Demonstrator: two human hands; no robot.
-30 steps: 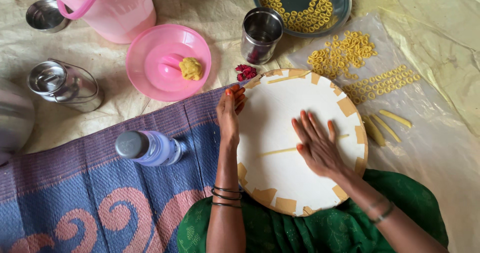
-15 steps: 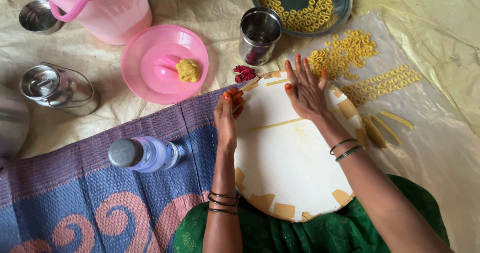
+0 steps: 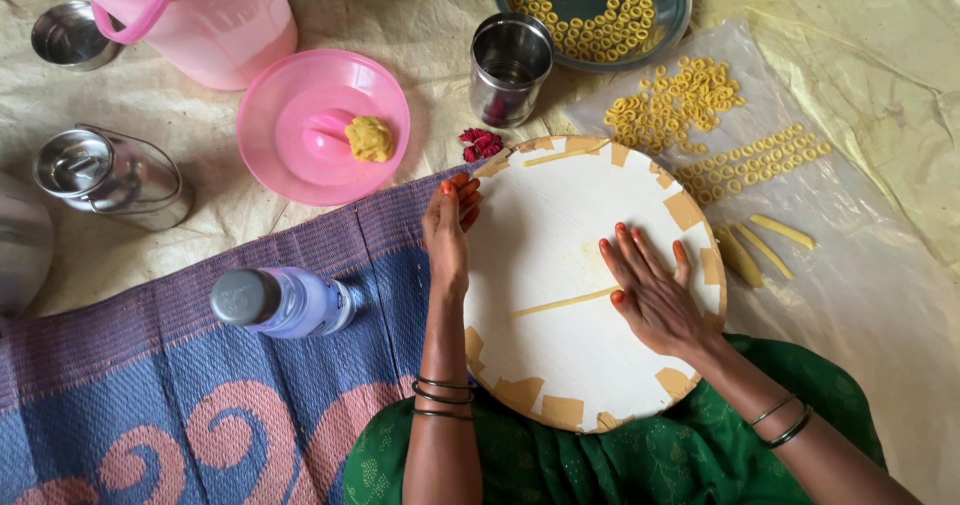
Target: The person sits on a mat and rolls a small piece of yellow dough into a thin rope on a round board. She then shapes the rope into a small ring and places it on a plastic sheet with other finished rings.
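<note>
A round white board [image 3: 560, 235] with tan tape patches around its rim rests on my lap. My left hand [image 3: 449, 227] grips its left edge, fingers curled over the rim. My right hand [image 3: 648, 287] lies flat on the board, fingers spread, its fingertips on the right end of a thin yellow dough strand [image 3: 562, 302] that stretches across the board. Another short strand [image 3: 560, 154] lies near the far rim.
Small yellow dough rings [image 3: 690, 100] and several short sticks [image 3: 760, 245] lie on a clear plastic sheet to the right. A steel plate of rings [image 3: 590, 5], steel cup [image 3: 510, 65], pink lid with a dough lump [image 3: 368, 137], pink jug [image 3: 200, 15], steel containers [image 3: 110, 170] and bottle [image 3: 285, 300] surround the board.
My right hand slid back from the board's far edge to its near right side, rolling the dough strand toward me. My left hand stayed on the rim.
</note>
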